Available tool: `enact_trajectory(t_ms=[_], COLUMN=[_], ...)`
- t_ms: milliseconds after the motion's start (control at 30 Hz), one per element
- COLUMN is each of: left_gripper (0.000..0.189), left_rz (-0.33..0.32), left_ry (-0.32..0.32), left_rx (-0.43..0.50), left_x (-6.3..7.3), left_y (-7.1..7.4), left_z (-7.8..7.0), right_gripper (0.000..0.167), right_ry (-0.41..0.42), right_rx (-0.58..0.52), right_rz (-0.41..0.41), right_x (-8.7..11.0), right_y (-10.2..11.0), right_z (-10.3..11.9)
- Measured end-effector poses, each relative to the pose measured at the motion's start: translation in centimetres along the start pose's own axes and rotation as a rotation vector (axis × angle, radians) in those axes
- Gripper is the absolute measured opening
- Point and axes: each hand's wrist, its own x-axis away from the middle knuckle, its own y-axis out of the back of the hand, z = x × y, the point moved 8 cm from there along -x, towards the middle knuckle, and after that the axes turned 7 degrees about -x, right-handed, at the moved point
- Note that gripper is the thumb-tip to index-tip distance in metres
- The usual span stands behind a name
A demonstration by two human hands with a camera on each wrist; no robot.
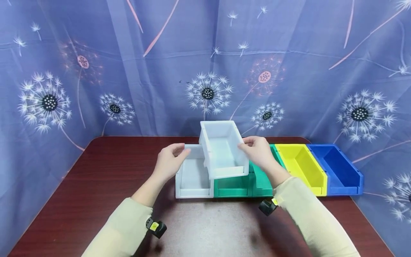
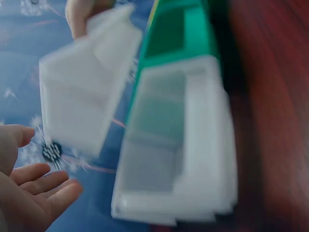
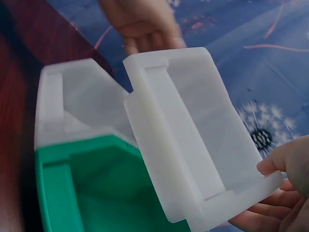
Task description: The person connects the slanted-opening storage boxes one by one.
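My right hand (image 1: 260, 152) pinches the right side wall of a white plastic storage bin (image 1: 228, 172), thumb on the inner side and fingers outside. The bin is raised and slightly tilted over the row of bins. A second white bin (image 1: 194, 193) sits at the left end of that row. My left hand (image 1: 168, 162) is near this lower bin's left back corner, its fingers loosely bent. In the left wrist view, a gap shows between the left fingers (image 2: 44, 181) and the raised bin (image 2: 72, 101). Both white bins look empty inside.
Beside the lower white bin stand two green bins (image 1: 233, 192), partly hidden by the raised bin and my right arm. A yellow bin (image 1: 302, 164) and a blue bin (image 1: 335, 167) follow on the right. All rest on a dark red wooden table (image 1: 112, 178), with a patterned blue curtain (image 1: 154, 82) behind.
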Motion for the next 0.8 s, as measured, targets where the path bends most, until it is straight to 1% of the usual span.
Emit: enact_trajectory(t_ms=[67,133,233,333,400,467,533,633,733,800], left_gripper=[0.044,0.042,0.039,0.035,0.032,0.028,0.024,0.022,0.024,0.026], left_rz=[0.02,0.044,0.055,0.027,0.002,-0.016,-0.028,-0.034,-0.03,-0.023], left_ry=[0.011,0.042,0.104,0.169,0.202,0.22,0.23,0.235,0.255,0.274], left_rx=[0.056,0.115,0.187,0.225,0.227,0.217,0.196,0.202,0.256,0.291], left_x=[-0.2,-0.3,-0.5,-0.7,-0.8,-0.9,-1.1,-1.4,-1.3,-1.0], left_y=[-0.4,-0.8,-1.1,-0.9,-0.5,-0.2,0.1,0.7,1.3,1.8], left_z=[-1.0,-1.6,-1.9,-1.6,-1.4,-1.2,-0.9,-0.5,0.2,1.0], right_gripper=[0.033,0.033,0.033,0.033,0.034,0.034,0.036,0.041,0.046,0.048], right_ry=[0.011,0.018,0.026,0.035,0.046,0.055,0.053,0.046,0.024,0.003], right_rx=[-0.006,-0.013,-0.022,-0.018,-0.011,-0.015,-0.048,-0.141,-0.216,-0.21], right_rz=[-0.001,0.001,0.004,0.005,0.01,0.021,0.037,0.058,0.064,0.071], right_x=[0.0,-0.1,-0.1,-0.1,-0.1,-0.1,-0.2,-0.3,-0.3,-0.2], right_y=[-0.8,-1.6,-2.7,-3.5,-3.9,-4.3,-4.6,-5.0,-5.4,-6.0], right_z=[0.5,0.9,1.5,2.1,2.5,2.8,2.9,3.0,2.6,1.9])
